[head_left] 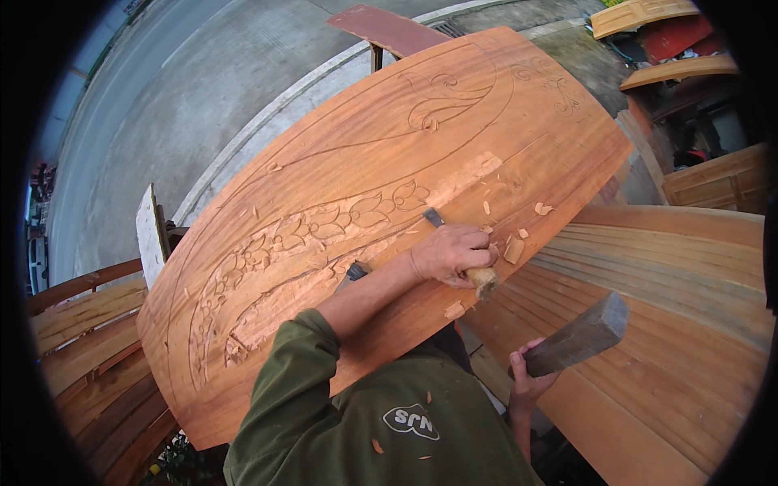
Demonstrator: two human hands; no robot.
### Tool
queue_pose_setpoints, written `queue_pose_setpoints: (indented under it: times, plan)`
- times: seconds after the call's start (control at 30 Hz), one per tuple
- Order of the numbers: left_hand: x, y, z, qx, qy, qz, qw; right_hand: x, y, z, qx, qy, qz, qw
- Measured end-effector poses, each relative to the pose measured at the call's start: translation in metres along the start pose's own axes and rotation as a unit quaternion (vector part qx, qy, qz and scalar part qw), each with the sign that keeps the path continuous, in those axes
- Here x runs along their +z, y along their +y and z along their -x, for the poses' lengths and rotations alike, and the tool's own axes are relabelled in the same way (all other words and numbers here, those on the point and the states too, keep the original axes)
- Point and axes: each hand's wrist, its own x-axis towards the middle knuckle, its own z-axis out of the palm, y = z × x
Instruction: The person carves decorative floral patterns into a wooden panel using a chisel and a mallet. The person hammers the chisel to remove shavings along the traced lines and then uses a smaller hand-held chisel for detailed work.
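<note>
A large reddish-brown wooden panel [324,174] lies slantwise in front of me, carved with a row of leaf shapes and outlined scrolls. My left hand [454,253] is closed round a chisel [434,217]. Its blade meets the panel just past the carved row, and the worn end of its handle [485,281] sticks out below the fist. Low on the right, off the panel, my right hand [532,381] grips a dark, squared wooden mallet [577,334], held tilted. Another dark tool end [356,270] lies on the panel, partly hidden by my left forearm.
Loose wood chips [514,249] lie around my left hand. Grooved boards [673,300] extend on the right, and slatted wood [93,364] stands at lower left. Beyond the panel are a reddish board [389,31] and a paved road [186,89]. Wooden pieces [717,178] stand far right.
</note>
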Motion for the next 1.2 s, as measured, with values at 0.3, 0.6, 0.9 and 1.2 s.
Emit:
queue_pose_setpoints:
  times: [0.3, 0.6, 0.9, 1.2]
  plan:
    - [-0.001, 0.002, 0.004, -0.001, 0.006, 0.026, 1.000, 0.014, -0.015, -0.005, -0.006, -0.040, 0.014, 0.999]
    - [0.000, 0.000, 0.000, 0.025, 0.000, 0.031, 0.999, 0.026, -0.022, -0.005, 0.004, -0.049, -0.019, 0.999]
    - [-0.005, -0.002, 0.007, -0.021, 0.018, 0.055, 0.998, 0.039, -0.003, -0.009, -0.130, -0.025, -0.045, 0.990]
    - [-0.004, 0.002, 0.005, 0.005, 0.012, 0.038, 0.999, 0.046, 0.045, -0.047, -0.349, -0.074, 0.255, 0.899]
